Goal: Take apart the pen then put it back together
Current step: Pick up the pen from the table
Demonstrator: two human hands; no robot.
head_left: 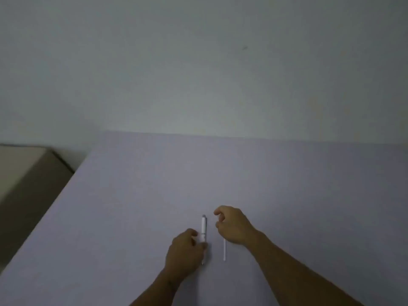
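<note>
A white pen body (203,227) lies lengthwise on the pale purple table (287,184), its clip end pointing away from me. My left hand (184,252) rests over its near part, with fingertips touching the barrel. To its right lies a thin white refill tube (224,250), partly hidden under my right hand (233,225). The right hand hovers with its fingers curled and thumb and forefinger apart; nothing shows between them. The frame is dim and blurred, so I cannot tell whether the left fingers grip the pen or only touch it.
The table's left edge runs diagonally from lower left to upper middle. A brown cardboard box (24,173) stands beyond that edge at the left. A plain grey wall (198,62) rises behind the table.
</note>
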